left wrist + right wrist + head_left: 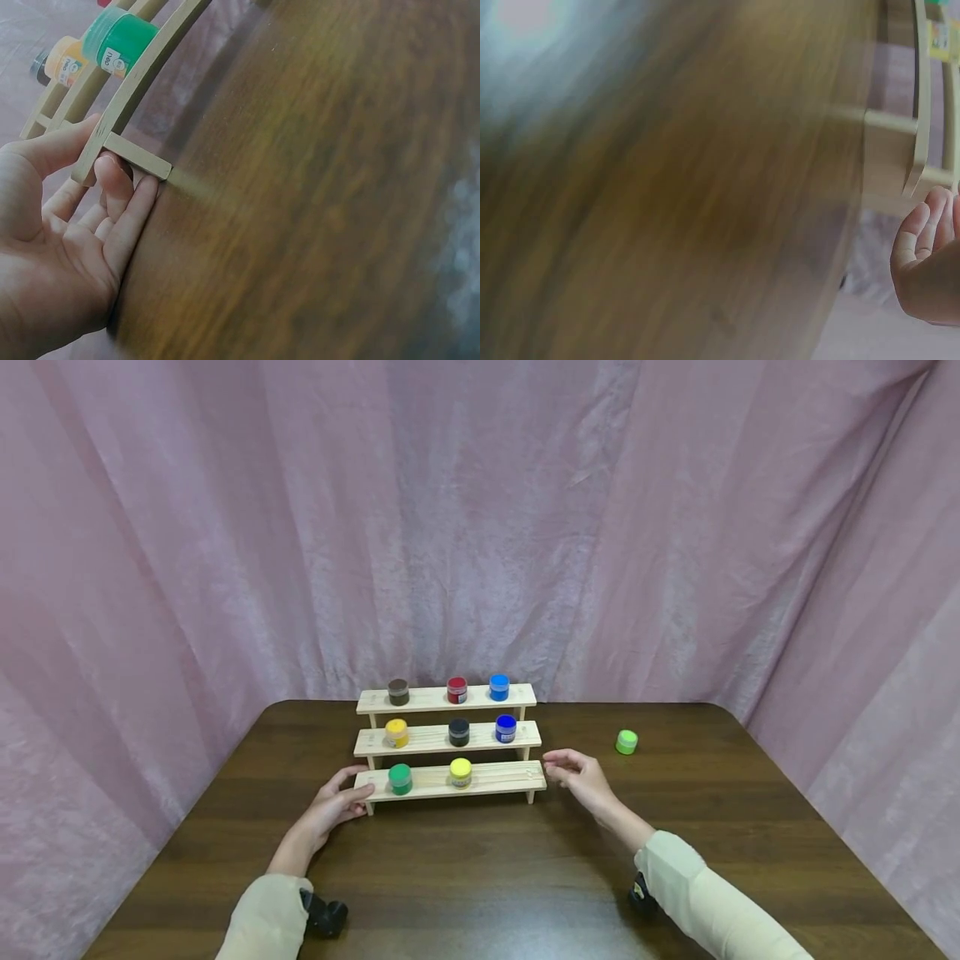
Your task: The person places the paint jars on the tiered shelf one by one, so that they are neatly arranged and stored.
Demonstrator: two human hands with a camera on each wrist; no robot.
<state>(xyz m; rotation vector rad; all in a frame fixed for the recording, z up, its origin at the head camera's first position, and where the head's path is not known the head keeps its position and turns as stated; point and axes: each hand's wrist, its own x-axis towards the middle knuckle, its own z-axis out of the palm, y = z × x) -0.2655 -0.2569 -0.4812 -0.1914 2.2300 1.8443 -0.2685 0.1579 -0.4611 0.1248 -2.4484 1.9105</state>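
A three-tier wooden stand (491, 787) rests on the table, bearing small paint jars. My left hand (336, 804) grips the left end of its lowest shelf. In the left wrist view the thumb lies along the shelf top and the fingers are underneath, beside the stand's leg (139, 156). Beyond the shelf's right end is my right hand (581, 779), fingers loosely bent toward the wood and holding nothing. A green jar (401, 779) and a yellow jar (461, 772) share the lowest shelf; its right part is bare.
On the middle shelf are orange-yellow (397, 733), black (459, 732) and dark blue (506, 728) jars. The top one carries brown (398, 692), red (457, 690) and light blue (498, 687) jars. A light green jar (626, 742) sits on the table (465, 877), right of the stand. Pink curtains (480, 527) hang behind.
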